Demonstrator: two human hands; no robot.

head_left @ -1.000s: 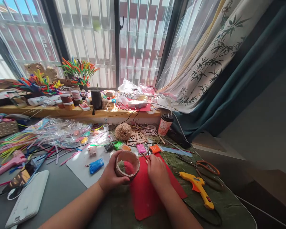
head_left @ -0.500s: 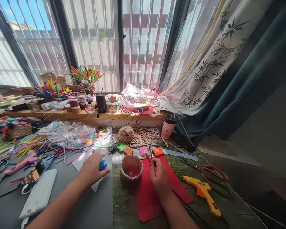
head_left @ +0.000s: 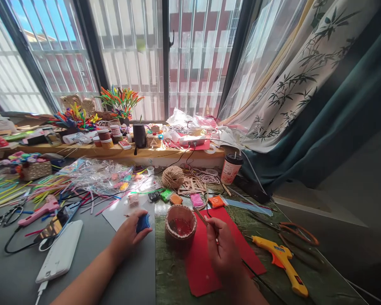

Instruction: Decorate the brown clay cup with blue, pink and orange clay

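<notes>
**craftdesk_lurker:** How much free room is there around the hands?

**twine_and_glue:** Not much up top. The left hand [head_left: 128, 235] sits on the grey part of the surface [head_left: 120, 284], fingers curled around a small blue clay packet [head_left: 143, 223], at the near corner of a white sheet [head_left: 119, 214]. Just right of it stands the little round pot [head_left: 180, 224], on the green mat [head_left: 168, 275] and against the left edge of the red felt sheet [head_left: 206, 262]. The right hand [head_left: 224, 254] is over that felt, pinching a thin wooden stick [head_left: 200, 216] whose tip angles up toward the pot's rim. I can't tell if it touches.

**craftdesk_lurker:** And the open bits?

**twine_and_glue:** The near grey strip between the left forearm and the white phone [head_left: 59, 256] is bare. Behind the pot it's crowded: a twine ball [head_left: 172, 177], small pink, orange and green clay packets, flat wooden sticks. On the right, a yellow glue gun [head_left: 281, 262] lies well apart from the right hand, near the surface's curved edge.

**craftdesk_lurker:** Textures?

**twine_and_glue:** The pot looks rough and ribbed, wrapped in brown cord, with something red and shiny inside. The felt is matte and flat, the mat mottled green. To the left there's crinkly clear plastic [head_left: 95, 176] over bright straws.
</notes>
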